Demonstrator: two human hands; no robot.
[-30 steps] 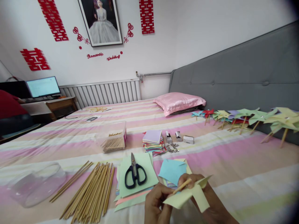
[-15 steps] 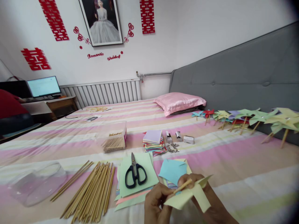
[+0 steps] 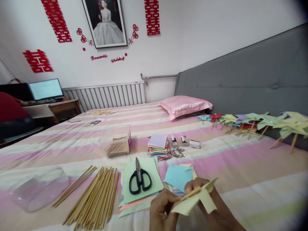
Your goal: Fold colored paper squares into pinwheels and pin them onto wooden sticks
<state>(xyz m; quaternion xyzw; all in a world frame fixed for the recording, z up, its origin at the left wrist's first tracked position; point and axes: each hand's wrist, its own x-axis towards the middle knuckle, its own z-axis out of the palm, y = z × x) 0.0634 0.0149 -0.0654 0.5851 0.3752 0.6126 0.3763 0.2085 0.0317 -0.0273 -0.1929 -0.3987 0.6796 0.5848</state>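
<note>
The bed [image 3: 240, 173] here is striped pink, white and tan. Take the pile of green paper [image 3: 152, 170] as the clock's middle. Wooden sticks [image 3: 96, 199] fan out beside it between eight and nine; farther off at nine sits a clear plastic tub [image 3: 39, 195]. A clear box of thin sticks [image 3: 117, 148] stands at eleven. Small square papers [image 3: 157, 144] are stacked past twelve, with three little boxes [image 3: 184, 141] and loose metal bits [image 3: 178, 153] towards two. Blue-topped papers [image 3: 178, 177] lie at three. Farther back, I see a pink pillow [image 3: 186, 106] at one and paper pinwheels [image 3: 269, 121] at two.
</note>
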